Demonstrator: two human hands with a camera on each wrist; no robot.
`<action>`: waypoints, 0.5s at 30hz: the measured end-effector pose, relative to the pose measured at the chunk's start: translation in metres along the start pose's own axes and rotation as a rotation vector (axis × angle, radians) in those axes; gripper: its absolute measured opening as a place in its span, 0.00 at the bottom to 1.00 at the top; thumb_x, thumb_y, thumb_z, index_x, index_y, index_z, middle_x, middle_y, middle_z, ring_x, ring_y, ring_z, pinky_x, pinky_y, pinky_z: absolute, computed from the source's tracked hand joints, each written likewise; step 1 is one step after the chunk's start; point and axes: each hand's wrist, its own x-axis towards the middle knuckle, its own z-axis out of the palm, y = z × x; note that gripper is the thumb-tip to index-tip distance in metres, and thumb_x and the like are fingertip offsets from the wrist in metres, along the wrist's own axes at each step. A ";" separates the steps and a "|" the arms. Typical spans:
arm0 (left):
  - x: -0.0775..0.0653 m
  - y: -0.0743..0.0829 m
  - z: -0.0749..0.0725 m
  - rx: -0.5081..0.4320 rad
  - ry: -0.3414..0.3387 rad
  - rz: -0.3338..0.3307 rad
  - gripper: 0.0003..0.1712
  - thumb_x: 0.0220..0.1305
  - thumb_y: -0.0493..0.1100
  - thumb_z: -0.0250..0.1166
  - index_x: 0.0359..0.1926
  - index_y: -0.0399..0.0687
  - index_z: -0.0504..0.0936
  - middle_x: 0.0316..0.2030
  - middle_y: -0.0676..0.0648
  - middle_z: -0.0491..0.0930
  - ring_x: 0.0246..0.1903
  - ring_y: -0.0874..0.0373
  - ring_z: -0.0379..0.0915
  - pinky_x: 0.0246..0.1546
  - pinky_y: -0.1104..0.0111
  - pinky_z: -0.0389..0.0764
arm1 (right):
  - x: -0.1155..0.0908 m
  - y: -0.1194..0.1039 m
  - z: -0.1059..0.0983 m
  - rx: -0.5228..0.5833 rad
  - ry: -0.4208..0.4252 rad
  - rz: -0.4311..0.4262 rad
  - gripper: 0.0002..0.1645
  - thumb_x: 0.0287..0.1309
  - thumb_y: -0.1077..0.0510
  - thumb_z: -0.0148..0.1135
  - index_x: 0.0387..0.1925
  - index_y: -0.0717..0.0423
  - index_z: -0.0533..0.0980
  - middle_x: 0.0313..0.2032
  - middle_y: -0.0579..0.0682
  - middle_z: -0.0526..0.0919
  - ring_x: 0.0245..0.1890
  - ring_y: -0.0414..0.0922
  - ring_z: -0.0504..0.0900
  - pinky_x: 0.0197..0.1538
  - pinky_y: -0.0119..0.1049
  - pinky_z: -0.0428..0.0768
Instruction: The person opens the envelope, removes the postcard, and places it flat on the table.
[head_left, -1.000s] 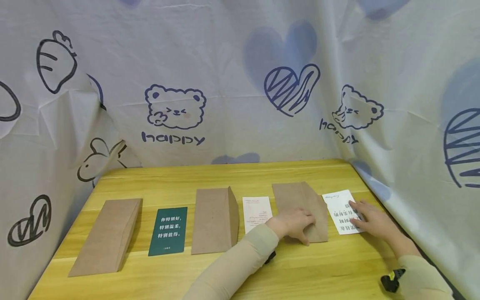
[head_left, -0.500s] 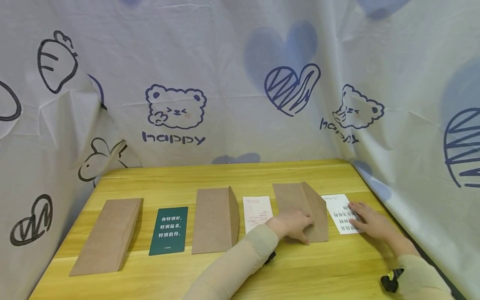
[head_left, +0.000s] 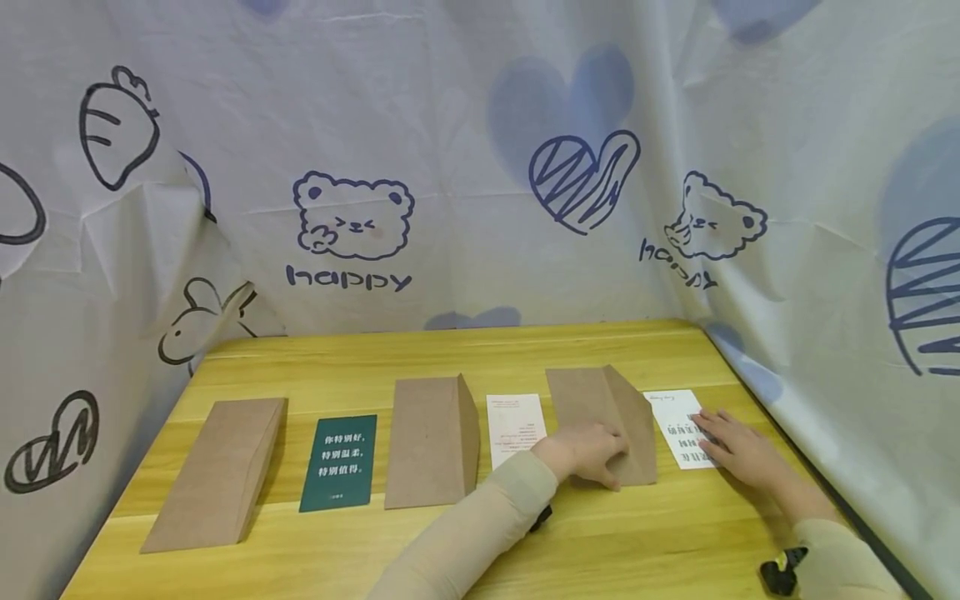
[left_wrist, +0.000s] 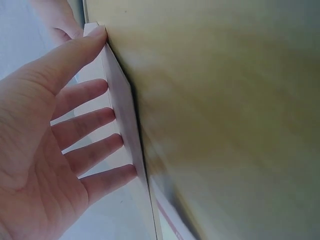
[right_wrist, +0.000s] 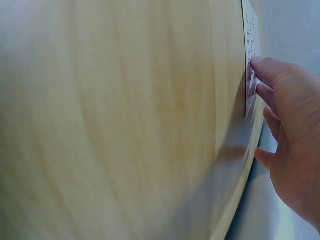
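My left hand rests on the rightmost brown paper envelope, whose pointed flap is folded out to the right. In the left wrist view, the spread fingertips and thumb of that hand press on the envelope's surface. To the right of it lies a white card with dark printed characters. My right hand touches this card's right side, fingers extended. From the right wrist, the thumb and a fingertip of the hand meet the card flat on the table.
Left of my left arm lie a white card with small reddish print, a middle brown envelope, a dark green card with white characters and a left brown envelope. A printed curtain surrounds the wooden table.
The white card under my right hand has turned slightly and its top edge has come nearer, so it lies a little straighter. My right fingers shifted slightly with it. The left hand stays put.
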 end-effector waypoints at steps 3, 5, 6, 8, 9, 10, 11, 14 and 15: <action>0.001 0.001 0.001 0.004 -0.002 -0.005 0.32 0.58 0.69 0.63 0.62 0.68 0.74 0.61 0.63 0.74 0.60 0.66 0.70 0.61 0.76 0.70 | -0.001 0.001 0.001 0.000 -0.001 0.010 0.31 0.67 0.49 0.56 0.65 0.62 0.69 0.65 0.67 0.69 0.66 0.72 0.61 0.62 0.70 0.61; 0.001 0.002 0.001 0.011 -0.002 -0.008 0.32 0.58 0.69 0.63 0.62 0.68 0.74 0.61 0.62 0.74 0.61 0.66 0.69 0.61 0.75 0.70 | -0.001 0.001 0.002 0.000 -0.003 0.018 0.31 0.67 0.49 0.56 0.65 0.62 0.69 0.66 0.67 0.69 0.66 0.72 0.61 0.62 0.70 0.61; 0.001 0.003 0.001 0.014 -0.002 -0.010 0.32 0.58 0.69 0.63 0.62 0.68 0.73 0.61 0.62 0.74 0.61 0.66 0.69 0.61 0.75 0.70 | -0.002 0.001 0.002 -0.001 -0.001 0.019 0.31 0.67 0.49 0.56 0.65 0.62 0.69 0.66 0.67 0.69 0.66 0.72 0.61 0.63 0.70 0.61; 0.002 0.004 0.001 0.025 0.002 -0.011 0.32 0.58 0.69 0.62 0.62 0.68 0.74 0.61 0.62 0.74 0.62 0.65 0.69 0.61 0.75 0.70 | -0.001 0.001 0.002 0.001 0.001 0.020 0.31 0.68 0.48 0.55 0.65 0.61 0.69 0.66 0.67 0.68 0.66 0.72 0.61 0.63 0.70 0.61; 0.002 0.005 0.001 0.029 0.004 -0.013 0.32 0.59 0.69 0.62 0.62 0.68 0.74 0.61 0.62 0.74 0.62 0.65 0.69 0.62 0.75 0.70 | -0.001 0.000 0.002 0.001 0.003 0.018 0.31 0.68 0.48 0.55 0.65 0.62 0.69 0.66 0.67 0.69 0.66 0.72 0.61 0.63 0.70 0.61; 0.002 0.005 0.001 0.032 0.007 -0.013 0.32 0.59 0.69 0.62 0.61 0.68 0.74 0.61 0.62 0.74 0.62 0.65 0.69 0.62 0.75 0.70 | -0.001 0.001 0.002 -0.002 0.005 0.017 0.31 0.68 0.49 0.55 0.65 0.62 0.69 0.66 0.67 0.69 0.66 0.72 0.61 0.63 0.70 0.61; 0.002 0.006 0.001 0.035 0.010 -0.015 0.31 0.59 0.69 0.62 0.61 0.68 0.74 0.61 0.62 0.74 0.62 0.65 0.69 0.62 0.75 0.70 | -0.001 0.001 0.003 -0.002 0.006 0.014 0.31 0.68 0.49 0.55 0.65 0.62 0.69 0.66 0.67 0.69 0.66 0.72 0.61 0.63 0.70 0.61; 0.002 0.007 0.001 0.044 0.015 -0.023 0.31 0.59 0.69 0.61 0.61 0.68 0.74 0.61 0.61 0.74 0.63 0.64 0.68 0.62 0.74 0.69 | 0.000 0.002 0.004 -0.005 0.008 0.008 0.30 0.68 0.49 0.55 0.65 0.61 0.69 0.66 0.66 0.69 0.66 0.72 0.61 0.62 0.71 0.61; 0.002 0.008 0.001 0.046 0.017 -0.027 0.31 0.59 0.69 0.61 0.61 0.68 0.74 0.61 0.61 0.74 0.63 0.64 0.68 0.63 0.74 0.69 | 0.000 0.002 0.004 -0.007 0.007 0.008 0.30 0.68 0.49 0.55 0.65 0.61 0.69 0.66 0.66 0.69 0.66 0.72 0.61 0.62 0.71 0.61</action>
